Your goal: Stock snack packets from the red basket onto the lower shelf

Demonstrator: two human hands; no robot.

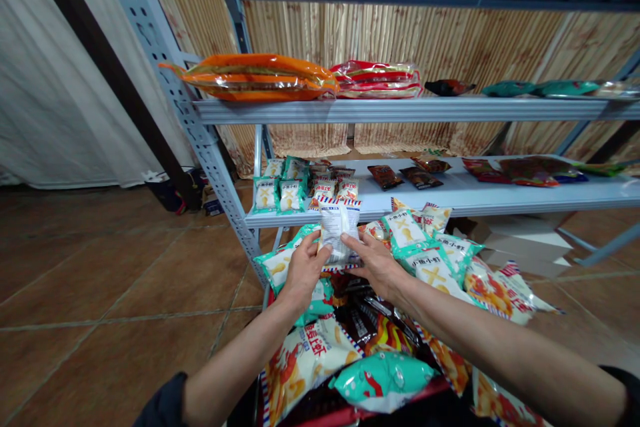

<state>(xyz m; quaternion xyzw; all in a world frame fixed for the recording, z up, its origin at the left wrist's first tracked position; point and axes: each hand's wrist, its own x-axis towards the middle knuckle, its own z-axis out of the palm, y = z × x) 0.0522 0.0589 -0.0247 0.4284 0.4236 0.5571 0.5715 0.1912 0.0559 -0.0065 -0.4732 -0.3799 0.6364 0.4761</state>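
Between both hands is a small white snack bag with striped red and blue ends, its printed back facing me. My left hand pinches its left edge between thumb and fingers. On the opposite edge, my right hand grips it with the thumb across its front. Below the hands, a red-rimmed container is heaped with bags. Among them are a cream shrimp-snack bag, a teal bag, dark brown bags and teal-and-white bags.
A blue-grey metal rack stands ahead. Its lower shelf carries small teal-and-white bags, small shrimp bags and brown packets. Large orange and red-edged packs lie above. White cartons sit underneath at right.
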